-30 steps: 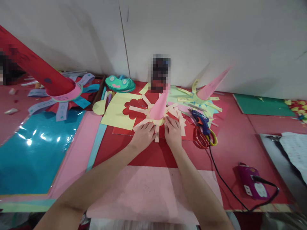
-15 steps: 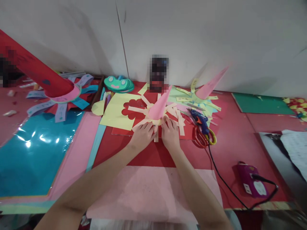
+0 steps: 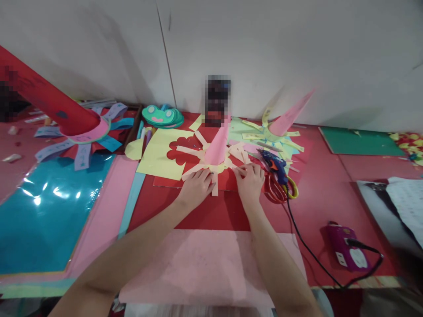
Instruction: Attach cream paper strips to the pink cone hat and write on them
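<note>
A pink paper cone (image 3: 216,147) stands upright in the middle, with pale paper strips (image 3: 187,150) spreading outward from its yellow base. My left hand (image 3: 195,187) lies over the strips at the front left of the cone, its fingers stretched out and pressing down. Right of the cone, my right hand (image 3: 251,182) has its fingers bent together on a pale strip at the loose strip pile (image 3: 240,152); the fingertips partly cover it. Beneath everything lies a red sheet (image 3: 228,185).
A blue glue gun (image 3: 276,165) and yellow-handled scissors (image 3: 293,189) lie right of my right hand. The cord runs to a purple power socket (image 3: 346,248). Another pink cone (image 3: 291,115) stands behind. At left are a red paper tube (image 3: 56,103) and green frog cutouts (image 3: 161,116).
My right hand has moved right, from the cone's base to the loose strips. My left hand has stayed in place on the strips.
</note>
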Demonstrator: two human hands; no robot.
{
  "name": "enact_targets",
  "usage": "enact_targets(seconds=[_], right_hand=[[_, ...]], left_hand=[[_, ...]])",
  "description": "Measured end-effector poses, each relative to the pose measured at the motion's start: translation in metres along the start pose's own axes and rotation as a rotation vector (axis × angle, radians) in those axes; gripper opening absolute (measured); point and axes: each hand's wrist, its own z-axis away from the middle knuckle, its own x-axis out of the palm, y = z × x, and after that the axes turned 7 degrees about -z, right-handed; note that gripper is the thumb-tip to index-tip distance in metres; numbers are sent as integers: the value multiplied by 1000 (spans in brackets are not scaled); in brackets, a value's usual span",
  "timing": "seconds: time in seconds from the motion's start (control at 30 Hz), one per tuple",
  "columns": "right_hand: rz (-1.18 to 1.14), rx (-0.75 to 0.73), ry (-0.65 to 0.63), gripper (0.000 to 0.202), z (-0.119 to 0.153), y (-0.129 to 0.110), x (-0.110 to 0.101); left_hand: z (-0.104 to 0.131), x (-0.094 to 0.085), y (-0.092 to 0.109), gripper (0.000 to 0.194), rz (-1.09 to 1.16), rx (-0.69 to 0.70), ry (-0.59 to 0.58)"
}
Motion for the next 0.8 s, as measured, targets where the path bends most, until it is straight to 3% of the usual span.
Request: enact_targets(seconds=[0.17,0.63,0.8], right_hand=[[5,-12,100,39,-1,-2,0],[-114,-27,1,39,2,-14,-8],[-111,-85,7,26,3,-15,-9]], left_hand=[[0,0,0,21,-12,-6,-2],[-1,-2,-1,21,-13,-5,-2],[-1,-1,-1,20,-31,2,24]])
